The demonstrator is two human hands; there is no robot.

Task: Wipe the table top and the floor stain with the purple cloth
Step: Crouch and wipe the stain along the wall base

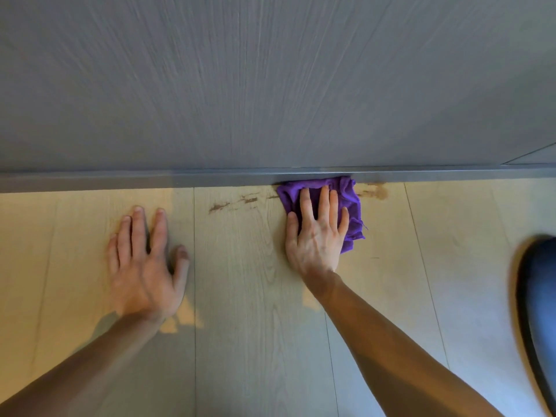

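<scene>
The purple cloth (352, 203) lies bunched on the pale wood floor, right against the grey baseboard. My right hand (316, 233) presses flat on the cloth, fingers spread, covering its lower left part. Brown stain streaks (234, 203) run along the floor to the left of the cloth, and a brown smear (376, 191) shows to its right. My left hand (147, 263) rests flat on the floor further left, fingers apart and holding nothing. The table top is not in view.
A grey wood-grain wall panel (270, 85) fills the upper half, ending in a baseboard (120, 180) at floor level. A dark blue rounded object (538, 311), blurred, sits at the right edge. Bare floor planks (255, 341) stretch between my arms.
</scene>
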